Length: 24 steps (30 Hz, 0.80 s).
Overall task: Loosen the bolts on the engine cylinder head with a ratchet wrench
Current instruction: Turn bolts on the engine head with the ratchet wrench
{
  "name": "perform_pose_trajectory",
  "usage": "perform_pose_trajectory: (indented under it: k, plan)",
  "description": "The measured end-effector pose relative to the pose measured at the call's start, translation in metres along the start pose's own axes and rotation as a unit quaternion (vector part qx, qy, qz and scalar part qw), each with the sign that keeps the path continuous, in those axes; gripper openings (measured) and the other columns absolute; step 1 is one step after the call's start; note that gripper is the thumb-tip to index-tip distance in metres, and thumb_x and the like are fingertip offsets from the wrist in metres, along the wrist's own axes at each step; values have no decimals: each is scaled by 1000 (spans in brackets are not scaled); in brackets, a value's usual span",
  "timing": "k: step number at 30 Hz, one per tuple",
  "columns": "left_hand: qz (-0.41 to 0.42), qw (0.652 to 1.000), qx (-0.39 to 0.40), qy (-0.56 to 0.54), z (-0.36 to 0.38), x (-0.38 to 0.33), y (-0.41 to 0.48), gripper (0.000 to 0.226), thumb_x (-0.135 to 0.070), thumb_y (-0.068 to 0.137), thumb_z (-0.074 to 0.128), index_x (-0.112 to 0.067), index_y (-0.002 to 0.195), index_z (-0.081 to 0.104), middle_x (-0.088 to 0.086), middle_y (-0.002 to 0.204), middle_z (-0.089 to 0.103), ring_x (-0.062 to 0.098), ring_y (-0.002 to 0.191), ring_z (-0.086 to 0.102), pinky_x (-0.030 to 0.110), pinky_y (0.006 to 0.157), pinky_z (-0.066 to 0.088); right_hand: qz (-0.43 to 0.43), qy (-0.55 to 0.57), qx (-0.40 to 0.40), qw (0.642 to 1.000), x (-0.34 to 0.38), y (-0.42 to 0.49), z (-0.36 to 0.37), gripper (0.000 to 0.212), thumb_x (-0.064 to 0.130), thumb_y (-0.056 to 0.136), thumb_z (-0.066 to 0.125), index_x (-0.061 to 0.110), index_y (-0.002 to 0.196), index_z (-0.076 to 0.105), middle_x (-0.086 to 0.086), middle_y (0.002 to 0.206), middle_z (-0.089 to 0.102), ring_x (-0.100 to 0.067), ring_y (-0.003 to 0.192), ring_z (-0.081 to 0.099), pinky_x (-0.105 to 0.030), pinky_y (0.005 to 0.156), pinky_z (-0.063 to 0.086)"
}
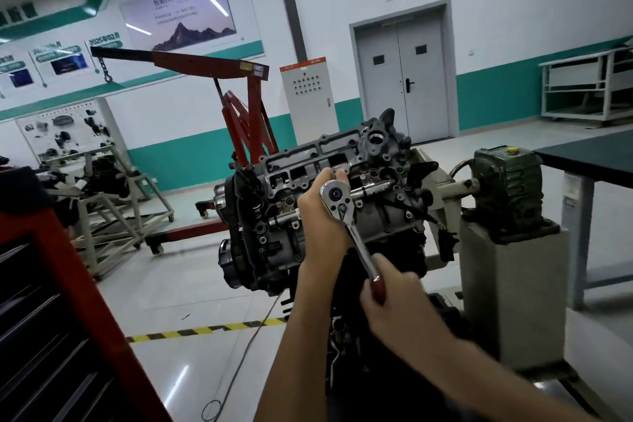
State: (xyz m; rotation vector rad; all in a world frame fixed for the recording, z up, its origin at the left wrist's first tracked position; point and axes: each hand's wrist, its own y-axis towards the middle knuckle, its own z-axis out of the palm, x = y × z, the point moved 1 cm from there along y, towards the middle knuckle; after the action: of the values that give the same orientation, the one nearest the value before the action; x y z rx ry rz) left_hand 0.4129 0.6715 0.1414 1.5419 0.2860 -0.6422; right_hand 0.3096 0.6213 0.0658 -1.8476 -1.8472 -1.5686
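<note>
Tool cabinet (51, 284): red, at the far left, just beside the person; probably parked there so sockets are within reach
Engine hoist (246, 103): behind the engine and well apart from it; idle, its chain hanging free
Cylinder head (308, 161): on top of the engine, its bolt face tipped toward the person, likely so the wrench can seat square; long axis runs from lower left up to upper right
Left hand (322, 216): wrapped round the wrench's head, thumb over the top; I judge it is steadying the socket on a bolt, which is hidden
Ratchet wrench (358, 238): head against the cylinder head's middle; long axis slants down-right toward the person, handle end nearest them
Right hand (394, 301): clenched round the dark red handle at its far end, where leverage is greatest
Stand gearbox (507, 181): right of the engine, on a grey pedestal; it carries the engine's shaft
</note>
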Motion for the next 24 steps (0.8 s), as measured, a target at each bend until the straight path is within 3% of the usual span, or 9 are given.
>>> perform_pose_trajectory:
  k: [3,6,8,10,13,17,20,22,24]
  plan:
    - [18,996,70,53,-14,-4,2,38,-18,97,49,2,65,44,2,55,38,14,53,33,36,49,30,-92,-181,70,977,-12,27,-57,10,12,83,54,16,83,45,3,54,47,-15,42,48,-25,41,38]
    - [36,984,140,104,-19,-12,8,33,-4,94,49,-10,62,43,-5,53,39,7,53,32,29,52,28,-183,-371,90,906,-5,71,-117,10,14,83,56,16,87,48,13,53,40,-4,43,44,-19,41,38]
    - [34,977,179,115,-20,-16,10,26,2,82,46,-14,62,49,-8,52,44,3,51,32,24,51,27,-227,-433,70,870,7,93,-139,14,17,81,56,18,84,43,13,54,37,-6,45,40,-22,47,35]
    - [19,980,172,98,-24,-15,9,35,1,79,44,-28,60,46,-11,50,44,3,50,32,24,49,27,-227,-452,59,861,10,100,-136,20,16,81,55,21,82,35,10,55,39,-7,47,41,-22,50,35]
    - [-3,993,99,67,-28,-7,2,36,-16,94,53,-20,62,37,-8,53,36,11,53,31,34,51,26,-168,-376,61,909,-1,73,-100,16,15,85,53,21,86,39,9,58,46,-4,49,48,-15,47,34]
    - [16,998,9,59,-16,-7,0,39,-31,94,54,-25,61,34,-11,53,33,4,51,29,21,53,32,-55,-151,10,987,-3,15,-27,10,17,84,52,16,90,44,1,60,51,-14,50,52,-20,46,37]
    - [-39,998,-3,-44,-3,-10,2,33,-37,84,54,-28,55,41,-14,53,34,8,56,27,23,75,39,-6,-12,-17,1000,7,-1,13,13,15,85,51,18,80,40,2,55,42,-12,44,42,-20,45,32]
    - [-37,999,-1,-11,-7,-10,4,31,-33,87,51,-36,57,50,-16,52,40,5,54,31,23,68,38,-15,-12,-1,1000,7,1,9,15,15,85,51,20,80,37,3,55,40,-10,44,40,-20,45,33]
    - [0,1000,13,29,-19,-4,5,39,-23,95,51,-38,59,48,-17,51,41,-1,50,32,16,54,32,-57,-96,41,993,6,11,-17,11,17,84,51,19,86,40,0,60,48,-17,49,48,-26,49,39]
